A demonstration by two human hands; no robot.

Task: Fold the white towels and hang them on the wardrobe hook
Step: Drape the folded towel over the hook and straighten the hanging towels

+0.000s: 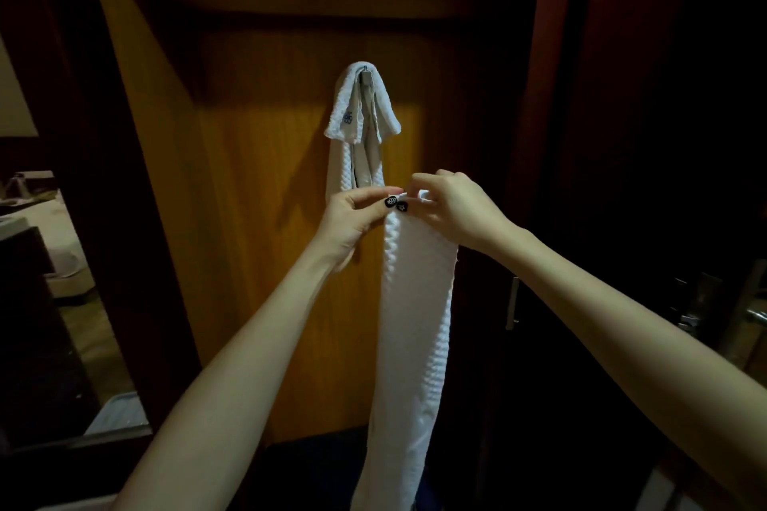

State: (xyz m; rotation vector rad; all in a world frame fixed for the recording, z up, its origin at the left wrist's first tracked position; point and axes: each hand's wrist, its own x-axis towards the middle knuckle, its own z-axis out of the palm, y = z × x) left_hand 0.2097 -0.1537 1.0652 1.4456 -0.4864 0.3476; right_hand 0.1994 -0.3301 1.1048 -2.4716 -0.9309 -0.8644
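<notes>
Dim room, wooden wardrobe door (pixel 265 178) straight ahead. No container close to either hand; a pale bin-like thing (pixel 118 413) sits low, well left of the left forearm, contents not readable.

Held towel (pixel 415 324): white, waffle-textured, folded into a long narrow strip hanging straight down between the forearms. Its top fold is pinched from both sides. Left hand (pixel 352 216) grips the upper left edge with thumb and fingertips; dark patterned nails show. Right hand (pixel 452 207) closes over the upper right corner.

Hung towel (pixel 361 124): just above and behind both hands, draped over the hook (pixel 366 75), ends falling behind the left hand. Small blue embroidered logo near its left hem, not legible.
</notes>
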